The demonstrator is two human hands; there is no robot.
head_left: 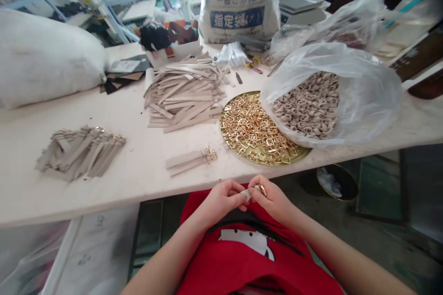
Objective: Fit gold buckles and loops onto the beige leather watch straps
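My left hand (226, 199) and my right hand (269, 196) meet in front of my lap, just off the table's front edge. Both pinch a short beige strap (247, 193), mostly hidden by the fingers. At the right hand's fingers a gold buckle (263, 191) shows on it. Nearby on the table lie a few buckled straps (188, 160). Gold buckles (254, 129) fill a round gold tray (238, 156), and a clear plastic bag (367, 101) of small beige loops (309, 108) rests over its right side.
Loose beige strips (188, 92) are heaped behind the buckled straps. A pile of buckled straps (81, 152) lies at left, before a big white sack (48, 57). A printed bag (240, 4) and yellow-handled snips (254, 64) are at the back. A bin (349, 184) stands below right.
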